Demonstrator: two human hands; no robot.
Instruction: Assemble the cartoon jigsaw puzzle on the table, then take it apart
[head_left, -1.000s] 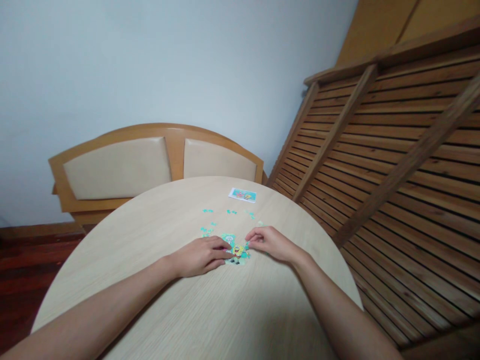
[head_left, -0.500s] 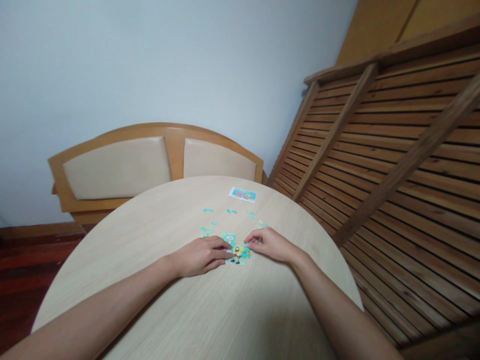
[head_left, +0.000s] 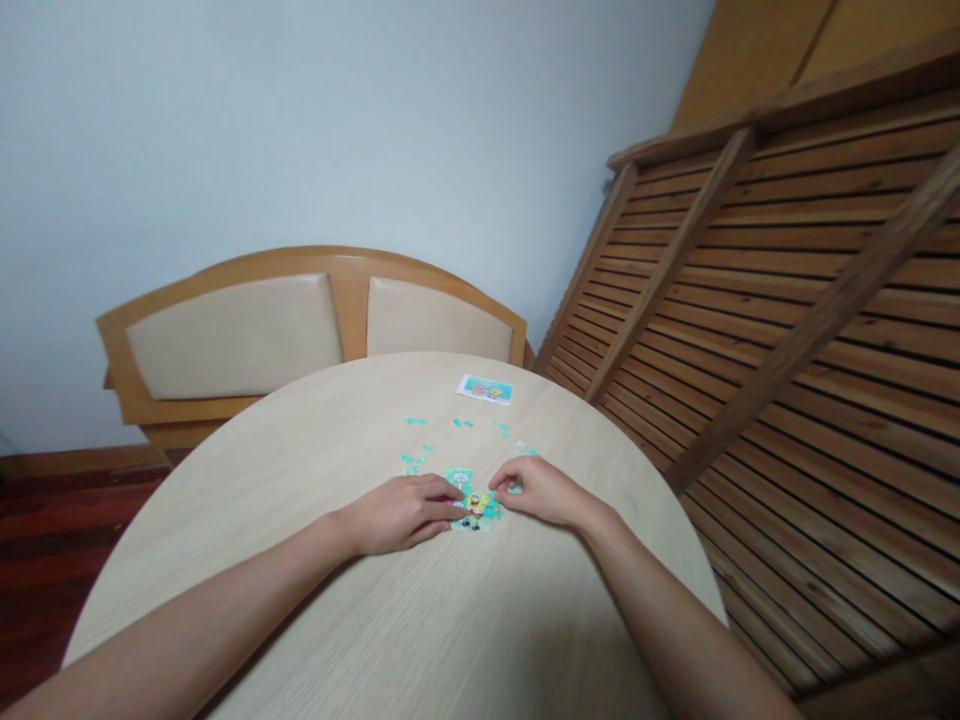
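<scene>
A partly assembled jigsaw puzzle [head_left: 477, 505] lies flat on the table, with a yellow cartoon figure on a turquoise background. My left hand [head_left: 409, 512] rests over its left side, fingers stretched out and pressing on the pieces, so that part is hidden. At the puzzle's upper right edge, my right hand [head_left: 536, 490] has thumb and forefinger pinched on a small jigsaw piece, mostly covered by the fingertips. Several loose turquoise pieces [head_left: 412, 462] lie beyond my left hand. Other pale green pieces [head_left: 525, 448] are just behind my right hand.
A small picture card [head_left: 486, 389] lies farther back on the round wooden table [head_left: 360, 620]. More loose pieces [head_left: 463, 423] sit between card and puzzle. Behind the table stands a padded headboard [head_left: 240, 340]; a slatted wooden panel [head_left: 750, 330] leans at the right.
Both hands stay almost where they were at the puzzle. My right fingertips have shifted very slightly at its right edge. The loose pieces and the card have not moved.
</scene>
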